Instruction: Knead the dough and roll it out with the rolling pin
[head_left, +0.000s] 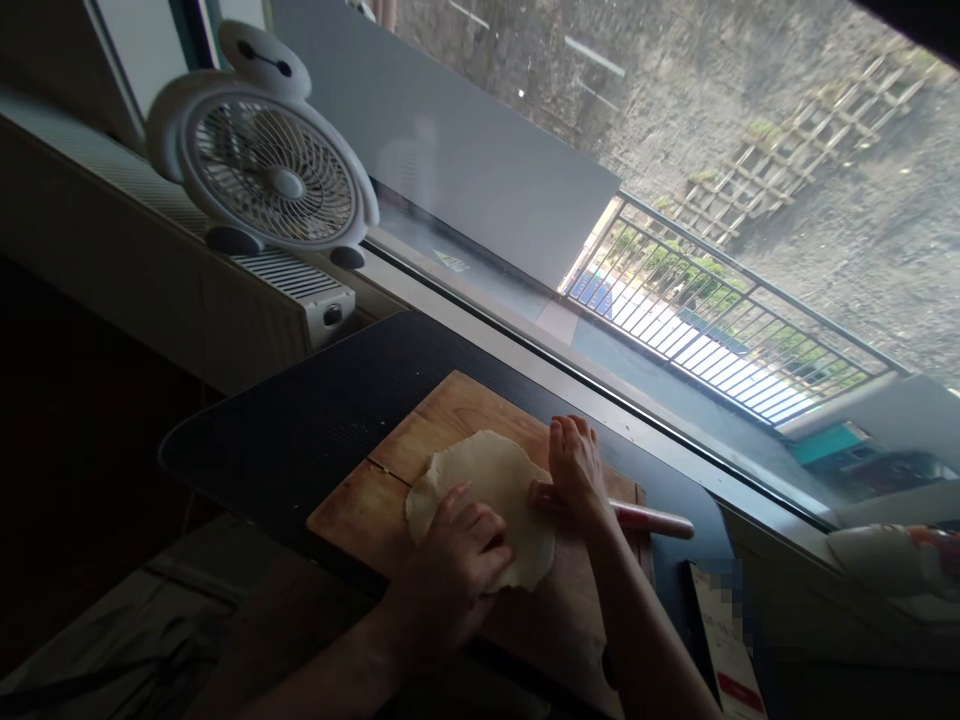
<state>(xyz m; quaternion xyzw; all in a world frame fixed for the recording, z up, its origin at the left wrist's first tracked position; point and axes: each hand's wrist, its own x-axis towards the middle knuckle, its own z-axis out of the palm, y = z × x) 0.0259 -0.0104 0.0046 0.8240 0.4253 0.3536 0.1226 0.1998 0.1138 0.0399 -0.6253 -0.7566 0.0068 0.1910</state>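
A thin, roughly round sheet of dough (491, 465) with an uneven edge lies on a wooden cutting board (450, 405). My left hand (461, 555) is at the dough's near left side, its fingers bent and gripping the sheet near the edge. What lies under its palm is hidden. At the right side of the dough, my right hand (576, 465) is closed around a wooden rolling pin (652, 520). One end of the pin rests at the dough's edge, and the other sticks out to the right past the board.
The board sits on a dark table (300, 430) with rounded corners beside a window. A white fan (285, 185) stands on a radiator (292, 275) at the back left. Near the table's right side is a flat box (724, 640). Railings (720, 310) show outside.
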